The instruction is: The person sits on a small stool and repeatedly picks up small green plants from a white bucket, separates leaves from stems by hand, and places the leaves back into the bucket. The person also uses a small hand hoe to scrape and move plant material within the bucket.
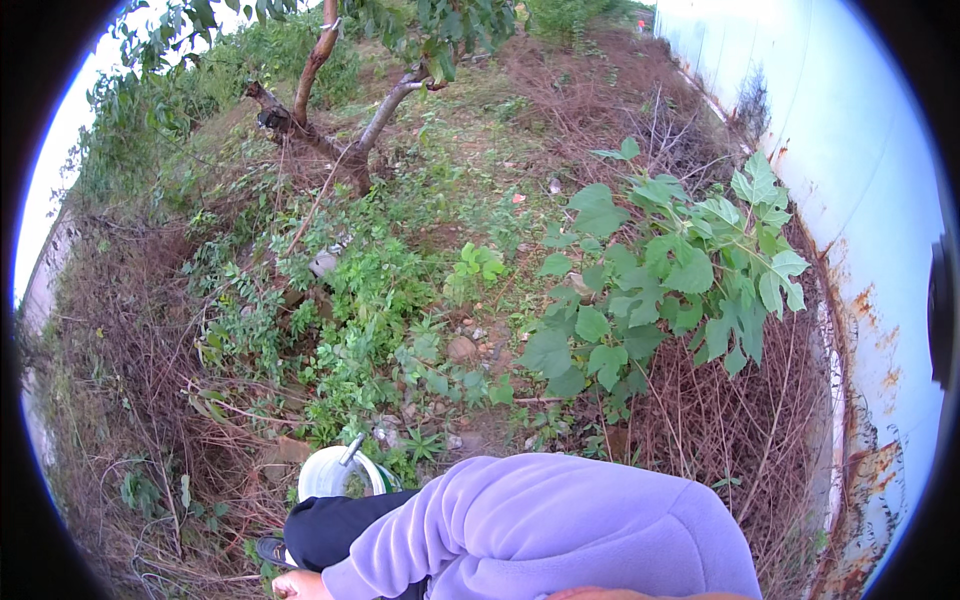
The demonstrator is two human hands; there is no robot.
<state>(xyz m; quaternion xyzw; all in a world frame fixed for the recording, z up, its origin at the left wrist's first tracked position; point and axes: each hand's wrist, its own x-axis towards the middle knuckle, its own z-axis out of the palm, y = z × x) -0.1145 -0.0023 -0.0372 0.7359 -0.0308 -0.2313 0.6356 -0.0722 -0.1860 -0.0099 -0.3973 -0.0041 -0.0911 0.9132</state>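
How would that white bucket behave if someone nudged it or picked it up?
The bucket looks like thin plastic, so it may be fairly light, though what it holds is unclear. It could wobble or tip when pushed, since stones and weeds lie close by. The grey bar at its rim might shift or rattle.

The hand (303, 586) beyond the lavender sleeve (400, 545) is cut off by the lower edge; its fingers' grip, and whether it is left or right, cannot be told. A strip of skin (600, 594) there is too cropped to identify. The dark trouser leg (340, 522) hides part of the white bucket (318, 474). The upper edge crops the tree (385, 118).
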